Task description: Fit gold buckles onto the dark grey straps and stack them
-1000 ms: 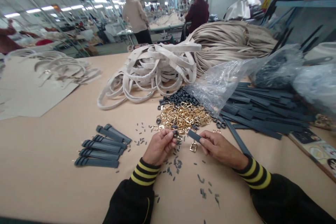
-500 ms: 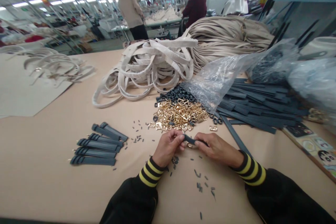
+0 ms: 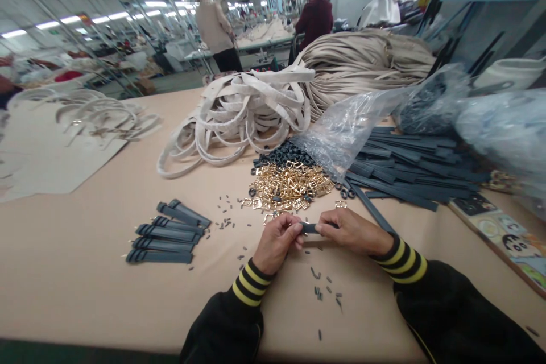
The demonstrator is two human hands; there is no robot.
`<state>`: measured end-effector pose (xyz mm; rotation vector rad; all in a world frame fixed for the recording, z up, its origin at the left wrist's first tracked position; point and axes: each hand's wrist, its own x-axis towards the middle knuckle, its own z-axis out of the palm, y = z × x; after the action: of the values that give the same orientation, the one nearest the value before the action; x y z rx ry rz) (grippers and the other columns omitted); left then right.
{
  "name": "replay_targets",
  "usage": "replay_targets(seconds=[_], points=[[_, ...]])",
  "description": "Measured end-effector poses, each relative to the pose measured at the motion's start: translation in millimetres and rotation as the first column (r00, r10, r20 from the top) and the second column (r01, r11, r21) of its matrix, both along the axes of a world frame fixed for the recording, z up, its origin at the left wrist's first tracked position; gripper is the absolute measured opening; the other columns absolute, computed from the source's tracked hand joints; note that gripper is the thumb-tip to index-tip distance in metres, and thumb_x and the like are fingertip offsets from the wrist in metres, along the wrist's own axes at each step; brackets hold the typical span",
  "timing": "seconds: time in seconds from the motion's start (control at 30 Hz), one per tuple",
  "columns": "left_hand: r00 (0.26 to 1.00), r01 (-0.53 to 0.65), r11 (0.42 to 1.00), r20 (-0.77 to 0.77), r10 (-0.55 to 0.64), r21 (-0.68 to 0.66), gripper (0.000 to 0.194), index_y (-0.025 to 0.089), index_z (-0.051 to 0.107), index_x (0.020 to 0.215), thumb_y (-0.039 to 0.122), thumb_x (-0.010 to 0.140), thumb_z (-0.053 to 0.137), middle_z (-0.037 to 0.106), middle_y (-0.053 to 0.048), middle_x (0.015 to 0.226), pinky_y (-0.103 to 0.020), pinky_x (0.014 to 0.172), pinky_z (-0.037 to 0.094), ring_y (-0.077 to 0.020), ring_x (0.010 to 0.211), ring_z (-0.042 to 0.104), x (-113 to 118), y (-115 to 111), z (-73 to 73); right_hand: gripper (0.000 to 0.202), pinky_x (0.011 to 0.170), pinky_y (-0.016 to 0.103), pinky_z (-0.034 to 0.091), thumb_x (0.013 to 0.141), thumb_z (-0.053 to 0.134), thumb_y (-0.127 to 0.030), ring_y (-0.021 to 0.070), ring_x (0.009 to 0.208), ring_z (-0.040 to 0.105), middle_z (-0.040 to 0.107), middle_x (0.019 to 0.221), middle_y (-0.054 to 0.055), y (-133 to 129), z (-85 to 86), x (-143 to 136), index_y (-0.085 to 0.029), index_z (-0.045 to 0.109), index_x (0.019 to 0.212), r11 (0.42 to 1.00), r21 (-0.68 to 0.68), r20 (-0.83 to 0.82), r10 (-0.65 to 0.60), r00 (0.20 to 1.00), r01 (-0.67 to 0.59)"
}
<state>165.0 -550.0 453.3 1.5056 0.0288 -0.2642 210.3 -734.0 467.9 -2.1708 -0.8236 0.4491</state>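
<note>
Between my two hands stretches a short dark blue strap (image 3: 310,228), low above the table. My left hand (image 3: 279,242) pinches its left end between thumb and fingers. The right end sits in the closed fingers of my right hand (image 3: 352,230). A glint of gold shows at the strap, partly hidden by my fingers. Just beyond my hands lies a heap of gold buckles (image 3: 290,185), with dark strap loops (image 3: 285,153) piled behind it. To the left, several finished-looking dark straps with loops (image 3: 166,236) lie in a row.
Small dark offcuts (image 3: 318,293) are scattered on the tan table (image 3: 106,307). Dark strips (image 3: 409,170) and a clear plastic bag (image 3: 336,133) lie right. Pale straps (image 3: 251,108) heap at the back. Two people (image 3: 215,28) stand beyond.
The strap between my hands has turned from slanting to nearly level. The buckle visible beneath it before is now mostly hidden. The whole view has shifted slightly.
</note>
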Motion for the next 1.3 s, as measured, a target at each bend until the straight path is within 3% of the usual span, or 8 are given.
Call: replay_targets(seconds=[0.27, 0.43, 0.6, 0.77, 0.97, 1.1, 1.17, 1.3], points=[[0.999, -0.047, 0.997, -0.007, 0.046, -0.068, 0.024, 0.015, 0.042, 0.079, 0.031, 0.073, 0.06, 0.055, 0.004, 0.05, -0.016, 0.041, 0.038, -0.0062, 0.039, 0.048, -13, -10, -12.2, 0.027, 0.049, 0.019, 0.027, 0.085, 0.038, -0.026, 0.0084, 0.051, 0.04, 0.044, 0.054, -0.003, 8, 1.3, -7, -0.014, 0.047, 0.061, 0.989, 0.069, -0.017, 0.131, 0.991, -0.129], [0.981, -0.194, 0.946, -0.073, 0.182, -0.258, 0.025, 0.014, 0.046, 0.077, 0.029, 0.069, 0.065, 0.054, 0.004, 0.054, -0.014, 0.043, 0.039, -0.0047, 0.044, 0.048, -20, -18, -12.8, 0.027, 0.056, 0.022, 0.032, 0.09, 0.029, -0.034, 0.0133, 0.062, 0.05, 0.053, 0.067, 0.002, 18, -2.4, -17, -0.016, 0.045, 0.078, 0.995, 0.098, -0.012, -0.02, 1.0, 0.021], [0.967, -0.247, 0.891, -0.155, 0.202, -0.38, 0.024, 0.011, 0.053, 0.078, 0.027, 0.067, 0.067, 0.056, 0.001, 0.068, -0.015, 0.05, 0.043, -0.0059, 0.056, 0.052, -33, -25, -10.3, 0.03, 0.059, 0.024, 0.035, 0.088, 0.032, -0.041, 0.0182, 0.069, 0.056, 0.06, 0.074, 0.006, 22, -3.4, -28, -0.016, 0.043, 0.101, 0.999, 0.049, -0.062, -0.008, 0.998, 0.011], [0.969, -0.225, 0.921, -0.176, 0.176, -0.319, 0.023, 0.011, 0.052, 0.073, 0.029, 0.069, 0.064, 0.05, 0.003, 0.054, -0.015, 0.044, 0.038, -0.0049, 0.045, 0.047, -48, -22, -13.0, 0.017, 0.058, 0.022, 0.035, 0.088, 0.034, -0.029, 0.0151, 0.066, 0.054, 0.059, 0.072, 0.004, 20, -4.8, -38, -0.017, 0.047, 0.089, 0.994, 0.084, 0.006, 0.068, 0.998, -0.068], [0.945, -0.324, 0.916, -0.131, 0.3, -0.236, 0.025, 0.014, 0.046, 0.07, 0.035, 0.073, 0.057, 0.046, 0.005, 0.052, -0.018, 0.044, 0.039, -0.0055, 0.043, 0.043, -54, -23, -13.3, 0.012, 0.054, 0.02, 0.034, 0.081, 0.039, -0.017, 0.0101, 0.053, 0.047, 0.054, 0.057, -0.002, 2, -6.2, -36, -0.017, 0.049, 0.073, 0.984, 0.119, 0.001, 0.134, 0.991, -0.133], [0.962, -0.271, 0.953, 0.018, 0.271, 0.139, 0.024, 0.014, 0.048, 0.084, 0.037, 0.077, 0.049, 0.05, 0.001, 0.063, -0.024, 0.05, 0.042, -0.0094, 0.05, 0.048, -42, -19, -13.6, 0.017, 0.048, 0.019, 0.035, 0.08, 0.039, -0.019, 0.0084, 0.047, 0.047, 0.054, 0.056, -0.002, -12, -9.9, -22, -0.016, 0.048, 0.066, 0.982, 0.188, -0.153, 0.033, 0.988, -0.004], [0.945, -0.322, 0.843, 0.198, 0.259, 0.432, 0.023, 0.015, 0.048, 0.091, 0.033, 0.078, 0.047, 0.052, -0.001, 0.07, -0.026, 0.054, 0.043, -0.0116, 0.057, 0.049, -32, -18, -11.8, 0.017, 0.042, 0.018, 0.034, 0.08, 0.039, -0.023, 0.0075, 0.042, 0.046, 0.054, 0.058, -0.001, -18, -13.6, -13, -0.015, 0.047, 0.067, 0.965, 0.23, -0.249, -0.07, 0.966, 0.129], [0.935, -0.321, 0.468, 0.353, 0.021, 0.823, 0.012, 0.017, 0.05, 0.075, 0.028, 0.076, 0.049, 0.05, -0.002, 0.072, -0.028, 0.06, 0.039, -0.0154, 0.066, 0.047, -13, -24, -4.6, 0.009, 0.042, 0.017, 0.037, 0.077, 0.038, -0.018, 0.0076, 0.044, 0.049, 0.052, 0.058, -0.001, -24, -20.1, -2, -0.015, 0.047, 0.074, 0.931, 0.261, -0.396, -0.139, 0.908, 0.256]])
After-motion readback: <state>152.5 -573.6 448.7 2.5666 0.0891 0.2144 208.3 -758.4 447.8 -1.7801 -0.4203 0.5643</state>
